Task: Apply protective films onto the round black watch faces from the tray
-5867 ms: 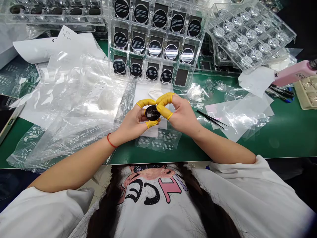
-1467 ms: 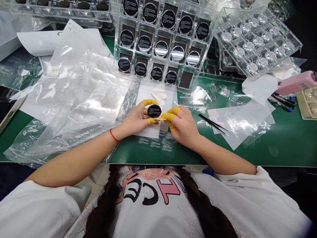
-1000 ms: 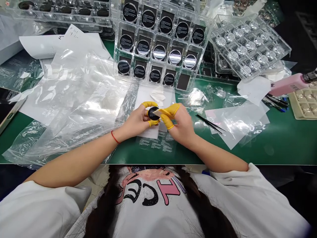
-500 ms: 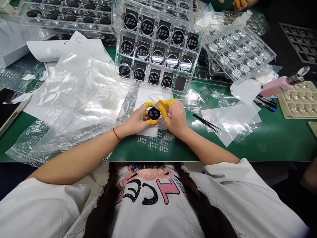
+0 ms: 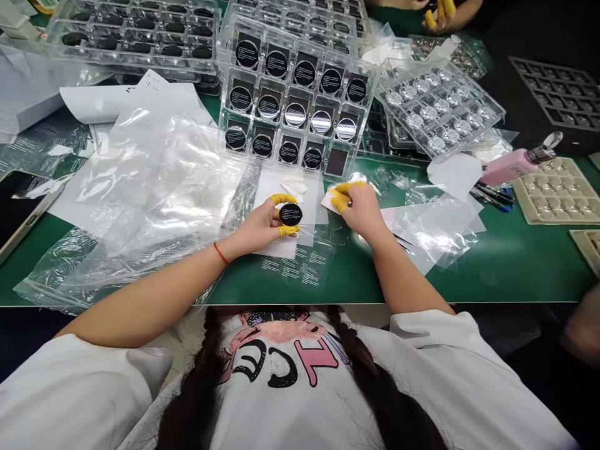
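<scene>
My left hand (image 5: 257, 222), its thumb and a finger in yellow finger cots, pinches a round black disc (image 5: 290, 214) by its edge. Small white print covers the disc's face. My right hand (image 5: 360, 209), also wearing yellow cots, rests to the right of the disc, apart from it. Its fingertips press on a small pale piece of paper or film (image 5: 329, 201). A white sheet (image 5: 276, 240) lies under my left hand, and a printed transparent sheet (image 5: 295, 272) lies below both hands.
A transparent tray stack holding black discs (image 5: 295, 103) stands straight ahead, with a tray of silver discs (image 5: 438, 106) to its right. Plastic bags (image 5: 150, 200) cover the left of the green mat (image 5: 515, 281). Tweezers (image 5: 403, 240) lie partly under film. A co-worker's hand (image 5: 440, 12) shows at the top.
My right hand has moved right, away from the disc, with the pale piece under its fingertips. My left hand still holds the disc. The whole view has shifted slightly, and a co-worker's hand has appeared at the top.
</scene>
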Motion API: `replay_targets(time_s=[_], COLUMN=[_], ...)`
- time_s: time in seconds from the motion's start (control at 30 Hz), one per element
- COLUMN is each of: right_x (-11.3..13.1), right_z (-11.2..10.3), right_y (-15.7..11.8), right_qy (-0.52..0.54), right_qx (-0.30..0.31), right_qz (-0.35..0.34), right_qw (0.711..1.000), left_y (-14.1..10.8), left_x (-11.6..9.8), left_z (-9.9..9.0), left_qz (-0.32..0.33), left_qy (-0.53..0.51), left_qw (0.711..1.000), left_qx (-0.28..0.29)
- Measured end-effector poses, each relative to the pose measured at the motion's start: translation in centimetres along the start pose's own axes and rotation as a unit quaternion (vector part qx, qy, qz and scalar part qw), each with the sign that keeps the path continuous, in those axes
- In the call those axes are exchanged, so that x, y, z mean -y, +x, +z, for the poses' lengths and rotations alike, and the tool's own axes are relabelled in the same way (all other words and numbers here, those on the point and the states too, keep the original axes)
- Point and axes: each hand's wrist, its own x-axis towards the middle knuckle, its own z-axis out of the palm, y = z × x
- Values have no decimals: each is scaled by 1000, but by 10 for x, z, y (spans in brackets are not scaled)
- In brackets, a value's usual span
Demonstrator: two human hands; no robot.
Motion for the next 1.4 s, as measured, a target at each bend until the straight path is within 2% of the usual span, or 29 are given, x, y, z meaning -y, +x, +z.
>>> replay_targets(time_s=[0.07,0.13,0.2,0.27,0.3,0.37,0.43,0.5,0.57,0.67,0.77,0.87,1.0,1.1,1.23,1.33,1.4], right_x=[5,25,50,68,72,68,51,31,15,6,2,-8,-23,-26,-18,-5,7], right_z=[1,6,12,15,15,12,8,6,8,10,9,9,18,24,19,4,-9], right_y=[-3,-11,-21,-25,-22,-5,22,49,66,70,66,71,86,93,92,91,93], right_qy=[-22,23,107,179,198,204,176,115,19,-119,-146,-84,28,101,173,239,312], right_qx=[-20,-21,36,104,117,79,-4,-67,-80,-75,-123,-148,-100,-101,-112,-108,-85], right_qz=[-14,-54,-89,-93,-86,-69,-45,-15,18,34,27,76,148,180,166,139,124], right_qw=[999,998,990,974,969,973,983,991,996,990,981,982,983,973,964,955,938], left_y=[-1,-1,-1,0,0,0,0,-1,-2,-2,-2,-2,-2,-1,-2,-2,-3], left_x=[-1,-1,2,4,5,4,0,-3,-5,-3,1,3,2,1,1,3,3], left_z=[1,2,2,1,0,0,-1,0,0,0,-2,-4,-4,-3,-3,-4,-4], left_qz=[3,8,18,30,34,27,7,-9,-18,-22,-22,-24,-25,-41,-49,-47,-50], left_qy=[-2,-6,-15,-26,-29,-30,-28,-27,-27,-30,-22,-17,-22,-27,-38,-46,-48], left_qw=[1000,1000,1000,999,999,999,1000,999,999,999,999,999,999,999,998,998,998], left_qx=[-3,-3,5,12,13,2,-13,-18,-22,-28,-26,-26,-17,-22,-29,-17,-12])
